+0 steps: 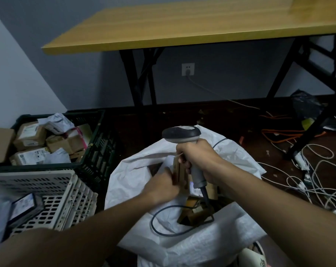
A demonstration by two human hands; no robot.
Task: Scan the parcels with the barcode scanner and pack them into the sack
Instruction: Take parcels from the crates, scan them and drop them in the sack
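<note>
Floorboards, dark and littered, carried everything under a yellow-topped folding table [182, 26] with black legs, set against a grey wall with a white socket [188, 69] and one plug in it. Below me the white woven sack [192, 241] stood with its mouth wide, brown cardboard parcels showing down inside it. To the left sat a black plastic crate [98, 143] heaped with boxed and bagged parcels, their white labels too blurred to read, and nearer still a cream slotted crate [53, 193] with a dark-edged packet lying on it. White and orange cables [315, 178] tangled over the floor at the right.

Over the sack's mouth the person's right hand [199, 157] was wrapped tight round the grip of a grey barcode scanner [182, 134], its head tipped forward and its dark cord looping down across the sack. The left hand [161, 185] pinched a thin cardboard parcel [179, 170] on edge, just beside the scanner's handle and above the opening. Any print on that parcel was unreadable.
</note>
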